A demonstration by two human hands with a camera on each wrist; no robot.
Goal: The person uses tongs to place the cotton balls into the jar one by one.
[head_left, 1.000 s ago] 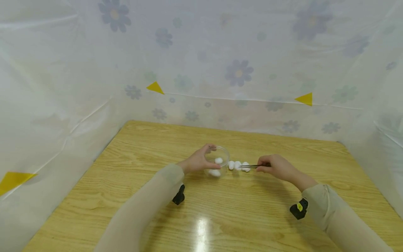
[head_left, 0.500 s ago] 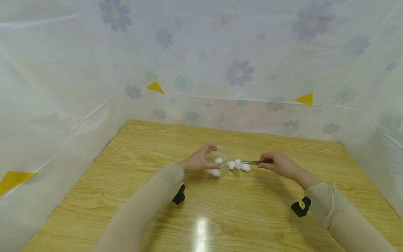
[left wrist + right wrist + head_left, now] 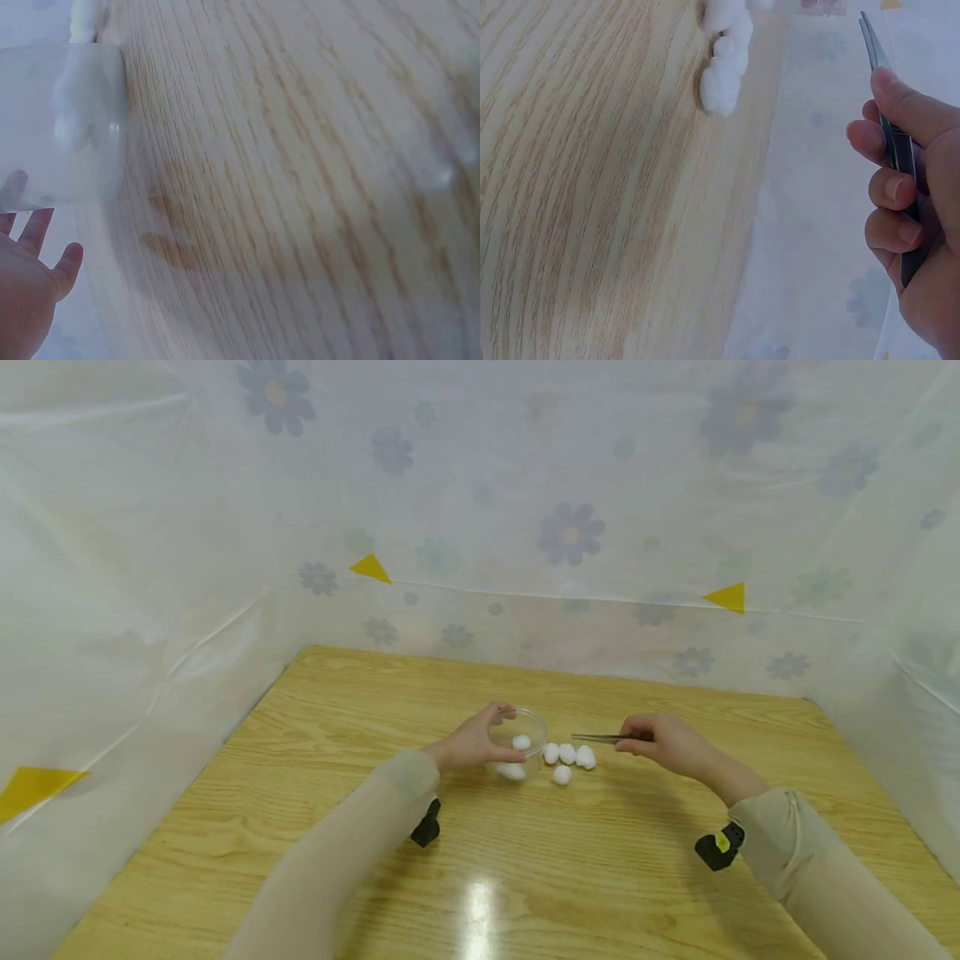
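My left hand (image 3: 468, 745) grips a clear round container (image 3: 534, 727) with thumb and fingers around its side. White cotton balls (image 3: 512, 772) lie inside it. In the left wrist view the container's clear wall (image 3: 45, 127) stands on the table. My right hand (image 3: 663, 747) holds metal tweezers (image 3: 596, 738) above the table, pointing left toward the container. Their tips show a narrow gap in the right wrist view, with nothing between them. Below the tips, a row of cotton balls (image 3: 567, 754) sits right of the container. One loose cotton ball (image 3: 562, 775) lies just in front of that row.
The wood-grain table (image 3: 450, 877) reaches back to a pale flower-patterned curtain (image 3: 480, 527), with sheeting on both sides too. Yellow triangles (image 3: 726, 597) mark the curtain. Black wrist cameras (image 3: 719, 848) hang under both sleeves.
The tweezers have risen from the row of cotton balls, and the right hand moved slightly up and back. One cotton ball now lies apart in front of the row. The left hand stayed still.
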